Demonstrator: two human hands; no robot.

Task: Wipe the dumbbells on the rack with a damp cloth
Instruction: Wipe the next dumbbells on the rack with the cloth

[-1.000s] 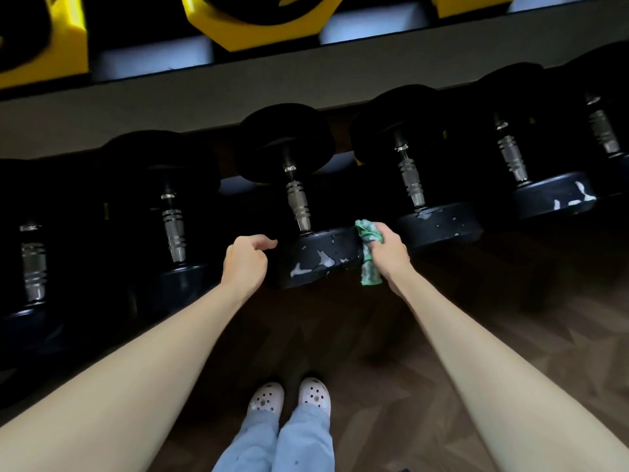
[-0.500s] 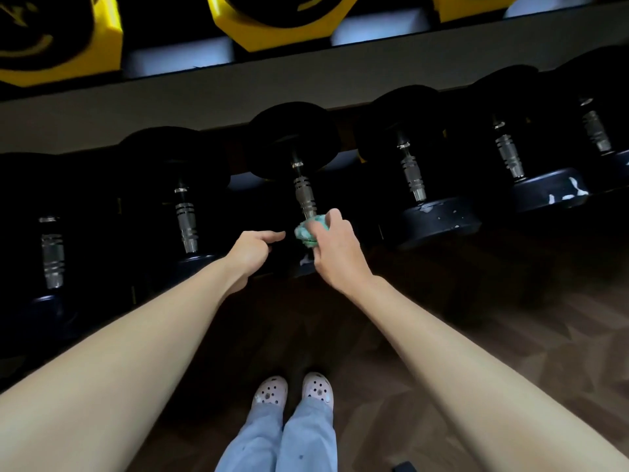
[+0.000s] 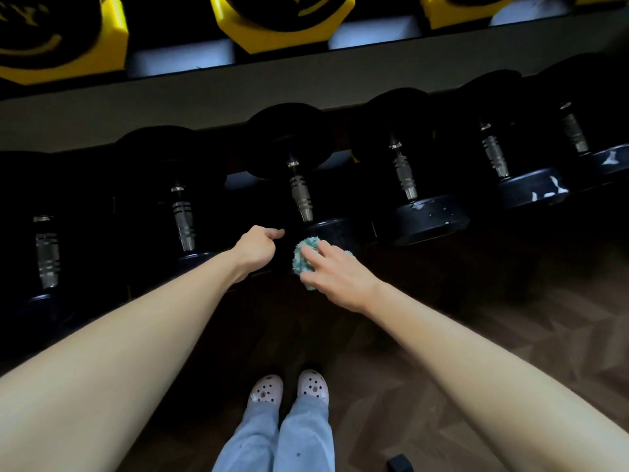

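Change since half a second ago: the right hand and cloth have dropped from the lower end of the handle to the near head of the centre dumbbell. The left hand has kept its place beside that head.

Item 1, cloth: teal and white, bunched, pressed against the front of the near head, low on the rack.
Item 2, right hand: holds the cloth, fingers laid over it, thumb beneath.
Item 3, left hand: fingers curled, just left of the same head. Whether it grips or touches anything cannot be told in the dark.
Item 4, centre dumbbell: black round heads, ridged metal handle, lying with one head towards the person.
Item 5, neighbouring dumbbells: two to the left, three to the right. The near heads of the first and second to the right carry pale marks.
Item 6, upper shelf: yellow hexagonal dumbbells, partly out of frame.
Item 7, floor: dark wood in a herringbone pattern.
Item 8, person: pale perforated clogs and light blue trousers, standing before the rack.
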